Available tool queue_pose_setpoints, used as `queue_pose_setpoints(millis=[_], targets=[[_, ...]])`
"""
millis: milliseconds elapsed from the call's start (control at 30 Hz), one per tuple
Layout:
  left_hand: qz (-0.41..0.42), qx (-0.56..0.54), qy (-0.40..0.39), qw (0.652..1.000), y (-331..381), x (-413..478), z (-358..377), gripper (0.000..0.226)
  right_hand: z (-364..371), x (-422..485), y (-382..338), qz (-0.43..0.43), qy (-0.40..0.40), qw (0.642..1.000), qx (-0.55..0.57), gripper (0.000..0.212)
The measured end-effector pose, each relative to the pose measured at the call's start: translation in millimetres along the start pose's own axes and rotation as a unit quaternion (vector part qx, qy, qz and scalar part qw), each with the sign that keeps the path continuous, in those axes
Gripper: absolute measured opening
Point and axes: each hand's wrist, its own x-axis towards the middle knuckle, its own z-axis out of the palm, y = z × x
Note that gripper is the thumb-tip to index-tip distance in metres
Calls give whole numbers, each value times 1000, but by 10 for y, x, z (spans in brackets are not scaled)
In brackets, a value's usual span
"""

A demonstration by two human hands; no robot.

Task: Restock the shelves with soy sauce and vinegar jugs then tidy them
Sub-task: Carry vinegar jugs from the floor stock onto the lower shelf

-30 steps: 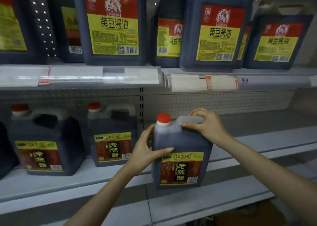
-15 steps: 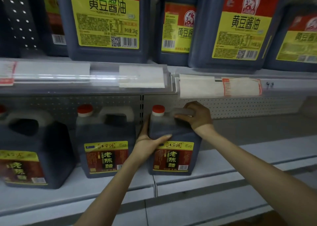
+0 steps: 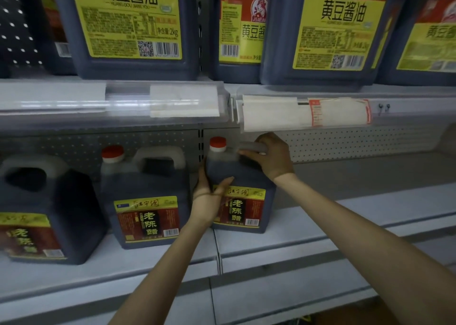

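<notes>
A dark vinegar jug [image 3: 243,176] with a red cap and a brown-and-yellow label stands upright on the lower shelf [image 3: 320,236], deep in, close to the perforated back panel. My right hand [image 3: 272,155] grips its top handle. My left hand [image 3: 209,199] presses on its left front corner, thumb across the label. Two more vinegar jugs stand to its left: one right beside it [image 3: 145,201] and one at the far left [image 3: 42,216]. Soy sauce jugs with yellow labels, such as the one at upper left [image 3: 130,23], line the upper shelf.
The upper shelf's front rail [image 3: 172,102] with white price tags overhangs just above my right hand. To the right of the held jug the lower shelf runs on bare to the frame edge. Another shelf lip [image 3: 283,295] sits below.
Both hands have pushed the vinegar jug from the shelf's front edge back toward the perforated panel, in line with the neighbouring jug. The camera has moved closer to the shelves.
</notes>
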Motion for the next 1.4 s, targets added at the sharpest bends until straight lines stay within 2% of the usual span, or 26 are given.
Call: queue_pose_setpoints(millis=[67,200,333,400,467,600,767,900,1000,1267,1400], targets=[[-2,18,-1,1000,47,-51,9,77,-17,-4,-15,14,-17,1000,-14,39],[0,77,-6,997,135,-156,10,72,-134,-64,-43,60,-101,993,-24,34],[26,134,-5,991,219,-284,13,68,-358,-400,-43,92,-128,987,25,68],[38,167,-5,985,268,-345,27,72,-526,-583,-28,70,-134,988,-19,73],[60,220,5,974,330,-425,74,71,-736,-729,-8,56,-157,977,-130,78],[122,365,39,922,440,-646,144,66,-1156,-984,43,39,-191,935,-294,84],[159,514,8,843,406,-835,218,83,-1682,-1270,178,16,-173,890,-421,89],[176,608,-6,775,375,-926,209,89,-2124,-1578,390,79,-164,850,-495,101],[175,623,-9,762,396,-1001,260,85,-2436,-1821,541,139,-166,835,-506,110],[242,620,-42,745,599,-1232,862,92,-3325,-2349,709,221,-141,808,-527,102],[277,595,-75,751,614,-1371,1359,92,-3719,-2677,759,262,-124,794,-534,98]])
